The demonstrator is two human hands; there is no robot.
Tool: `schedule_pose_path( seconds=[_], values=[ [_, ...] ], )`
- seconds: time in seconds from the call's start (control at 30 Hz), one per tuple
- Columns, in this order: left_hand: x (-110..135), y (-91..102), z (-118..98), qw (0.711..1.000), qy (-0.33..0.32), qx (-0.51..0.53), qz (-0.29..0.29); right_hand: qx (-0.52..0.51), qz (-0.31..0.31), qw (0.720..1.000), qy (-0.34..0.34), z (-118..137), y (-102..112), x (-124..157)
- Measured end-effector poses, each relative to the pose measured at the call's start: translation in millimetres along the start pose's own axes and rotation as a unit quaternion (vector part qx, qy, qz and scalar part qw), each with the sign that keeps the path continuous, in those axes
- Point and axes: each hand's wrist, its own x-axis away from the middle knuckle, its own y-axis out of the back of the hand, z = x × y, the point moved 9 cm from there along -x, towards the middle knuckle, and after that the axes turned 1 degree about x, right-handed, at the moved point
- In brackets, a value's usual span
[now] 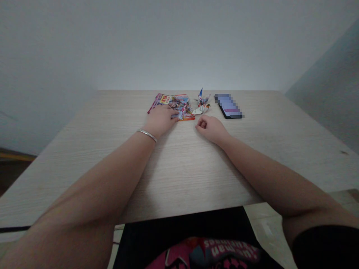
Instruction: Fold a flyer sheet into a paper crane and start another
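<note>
My left hand lies flat on a stack of colourful printed leaflets, its fingers stretched out and the thumb near the front edge of the stack. A silver bangle circles that wrist. My right hand rests on the table with its fingers curled into a loose fist, and nothing shows in it. Just beyond the right hand sits a whitish folded paper piece. Behind that stands a paper crane with a blue pointed tip. The leaflets lie left of both folded pieces.
A dark phone with its screen lit lies to the right of the folded pieces. The pale wood-grain table reaches back to a white wall. Its front edge is close to my body.
</note>
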Motion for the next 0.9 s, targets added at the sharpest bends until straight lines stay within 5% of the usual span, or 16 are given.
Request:
schedule_pose_path(
  seconds=[0.47,0.6,0.7,0.8,0.9],
  values=[
    [-9.9,-0.7,21.4,0.983,0.136,0.12,-0.035,0.003,0.002,1.0,0.006,-2.0,-1.7,-2.6],
    [-7.5,-3.7,32.2,0.962,0.183,0.201,-0.017,0.0,-0.002,1.0,0.008,-2.2,-0.7,-1.9],
    [-1.2,1.8,44.4,0.936,0.215,0.27,-0.073,-0.001,0.0,1.0,0.003,-0.8,0.1,-0.8],
    [9.9,16.7,50.8,0.922,0.206,0.289,-0.155,-0.008,0.004,1.0,-0.001,1.0,-0.7,0.8],
    [23.0,31.4,38.7,0.954,0.16,0.22,-0.125,-0.017,0.004,1.0,-0.002,2.2,-2.2,2.2]
  ],
)
